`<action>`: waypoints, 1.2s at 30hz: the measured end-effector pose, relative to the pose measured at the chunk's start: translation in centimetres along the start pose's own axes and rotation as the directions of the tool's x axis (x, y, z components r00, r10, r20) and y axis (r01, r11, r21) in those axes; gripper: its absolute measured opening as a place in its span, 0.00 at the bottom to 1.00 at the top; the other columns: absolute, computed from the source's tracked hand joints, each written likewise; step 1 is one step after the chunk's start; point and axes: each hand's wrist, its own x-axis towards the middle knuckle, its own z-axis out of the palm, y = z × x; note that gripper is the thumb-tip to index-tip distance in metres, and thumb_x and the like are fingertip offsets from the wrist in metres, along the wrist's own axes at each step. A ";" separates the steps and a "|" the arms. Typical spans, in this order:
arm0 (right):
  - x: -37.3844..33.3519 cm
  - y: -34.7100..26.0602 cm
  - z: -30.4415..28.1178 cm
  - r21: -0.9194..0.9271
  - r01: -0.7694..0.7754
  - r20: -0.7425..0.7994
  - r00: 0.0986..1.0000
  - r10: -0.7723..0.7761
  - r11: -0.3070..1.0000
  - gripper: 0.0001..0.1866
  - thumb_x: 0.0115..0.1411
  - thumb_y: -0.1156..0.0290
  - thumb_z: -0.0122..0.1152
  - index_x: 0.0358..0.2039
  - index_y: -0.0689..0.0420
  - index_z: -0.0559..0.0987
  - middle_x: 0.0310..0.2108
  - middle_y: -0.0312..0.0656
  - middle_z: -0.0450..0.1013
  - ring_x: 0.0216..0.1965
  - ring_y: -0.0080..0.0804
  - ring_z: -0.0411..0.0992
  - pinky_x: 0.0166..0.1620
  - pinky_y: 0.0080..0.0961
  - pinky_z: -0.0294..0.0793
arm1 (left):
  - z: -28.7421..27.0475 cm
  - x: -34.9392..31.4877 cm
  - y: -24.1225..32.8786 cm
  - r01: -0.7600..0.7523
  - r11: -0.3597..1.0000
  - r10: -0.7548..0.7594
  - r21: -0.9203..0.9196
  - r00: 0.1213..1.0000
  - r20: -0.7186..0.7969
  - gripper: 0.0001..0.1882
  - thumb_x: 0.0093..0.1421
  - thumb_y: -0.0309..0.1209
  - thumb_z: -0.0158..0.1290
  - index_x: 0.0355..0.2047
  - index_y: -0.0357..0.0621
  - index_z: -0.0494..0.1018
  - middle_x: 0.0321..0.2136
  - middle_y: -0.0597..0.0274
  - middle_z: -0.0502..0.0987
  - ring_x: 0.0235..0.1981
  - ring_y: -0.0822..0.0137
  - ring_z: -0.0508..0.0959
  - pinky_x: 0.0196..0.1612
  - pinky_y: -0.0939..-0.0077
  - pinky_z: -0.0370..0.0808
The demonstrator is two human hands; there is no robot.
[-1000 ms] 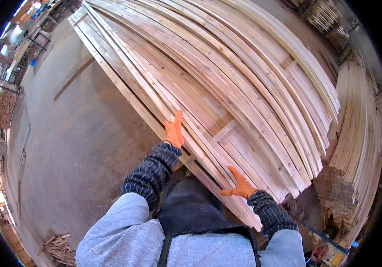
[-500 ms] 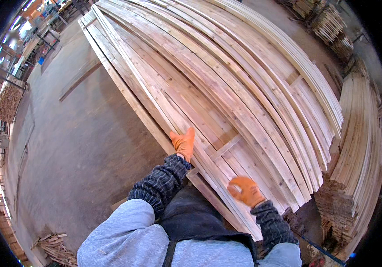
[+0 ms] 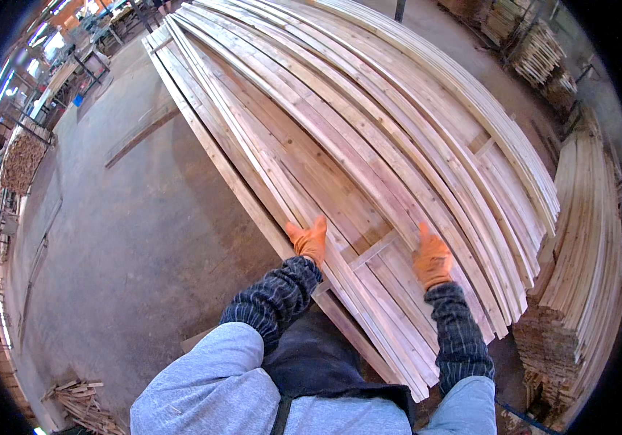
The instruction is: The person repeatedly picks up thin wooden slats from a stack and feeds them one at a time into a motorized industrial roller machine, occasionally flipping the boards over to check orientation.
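Observation:
Long, pale wooden boards [image 3: 354, 138] lie side by side in a broad stack in front of me. My left hand [image 3: 309, 241], in an orange glove, is closed over narrow boards [image 3: 271, 177] along the stack's left side. Farther right, my right hand [image 3: 433, 259], also in an orange glove, grips the edge of a wider board [image 3: 369, 181]; its undersides of the fingers are hidden. Between my hands a short crosspiece [image 3: 373, 250] lies across a gap under the boards.
Another tall pile of boards [image 3: 579, 268] stands at the right. A single plank [image 3: 141, 135] lies on the concrete floor [image 3: 130, 239] at the left. Scrap sticks [image 3: 86, 406] are heaped at the lower left. Benches [image 3: 57, 80] line the far left.
My right hand has moved forward and right, from above the near boards onto the wider board. My left hand stays on the narrow boards. The whole view has shifted slightly.

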 end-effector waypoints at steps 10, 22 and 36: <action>-10.6 -6.8 5.2 0.550 0.183 0.206 0.916 -0.344 0.815 0.38 0.61 0.43 0.64 0.64 0.55 0.72 0.55 0.58 0.74 0.55 0.61 0.73 0.60 0.49 0.72 | -0.4 1.9 -2.8 0.114 0.972 -0.077 -0.205 0.981 0.181 0.67 0.57 0.70 0.58 0.76 0.33 0.37 0.75 0.39 0.48 0.75 0.48 0.50 0.75 0.63 0.50; -7.0 -14.7 2.1 0.283 0.056 0.095 0.992 -0.086 0.958 0.56 0.52 0.47 0.73 0.75 0.48 0.54 0.62 0.46 0.70 0.62 0.47 0.69 0.62 0.47 0.67 | -7.2 3.1 1.0 -0.426 0.899 0.321 0.098 0.796 0.513 0.44 0.56 0.38 0.66 0.66 0.27 0.58 0.66 0.39 0.64 0.66 0.53 0.66 0.67 0.61 0.66; -50.2 9.1 1.4 0.088 -0.417 0.126 0.905 0.406 0.904 0.46 0.35 0.74 0.76 0.61 0.55 0.72 0.54 0.53 0.73 0.57 0.55 0.70 0.65 0.45 0.65 | -11.9 14.1 14.6 -0.832 -0.550 0.237 0.070 -0.075 0.969 0.54 0.41 0.32 0.72 0.71 0.54 0.61 0.71 0.55 0.61 0.73 0.54 0.60 0.74 0.55 0.57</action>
